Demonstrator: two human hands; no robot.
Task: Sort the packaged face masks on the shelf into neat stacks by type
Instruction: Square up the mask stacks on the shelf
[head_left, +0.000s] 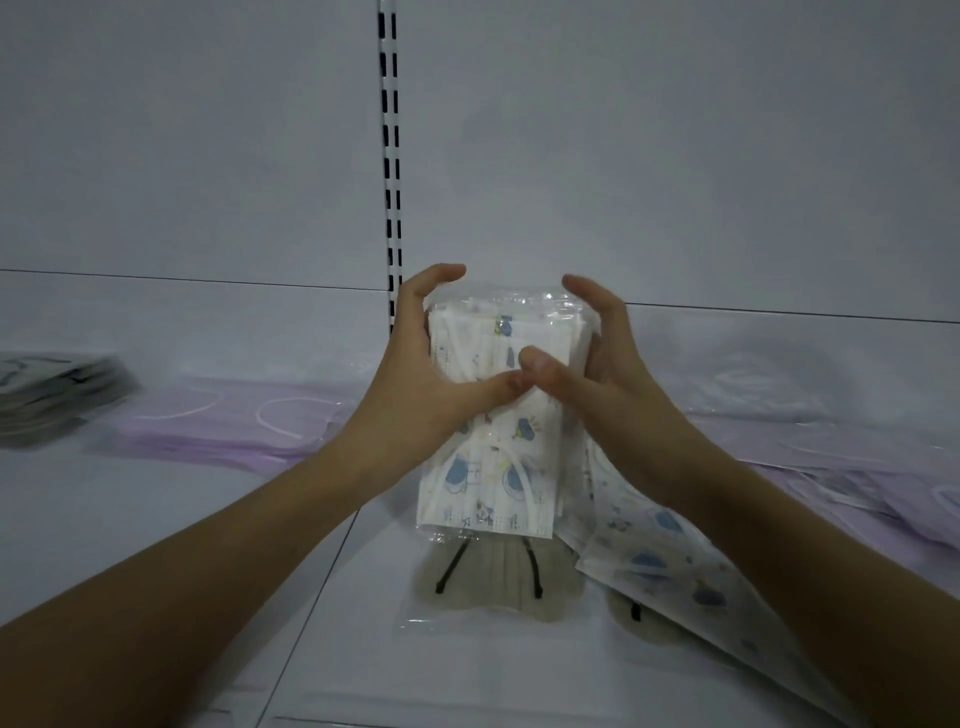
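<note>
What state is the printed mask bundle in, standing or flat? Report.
Standing on end: both hands hold the printed mask bundle upright above the beige mask pack.

Glossy clear plastic wrap on printed cloth-like masks (488, 457); smooth matt white shelf (182, 519)

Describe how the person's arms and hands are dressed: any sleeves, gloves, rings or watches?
Both forearms are bare up to the frame edge, with no sleeves in view. The left hand and right hand wear no gloves, and no rings, watch or bracelets are visible.

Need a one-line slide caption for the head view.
Both hands, left hand and right hand, grip a stack of cartoon-print mask packs above beige mask packs on the shelf.
</note>
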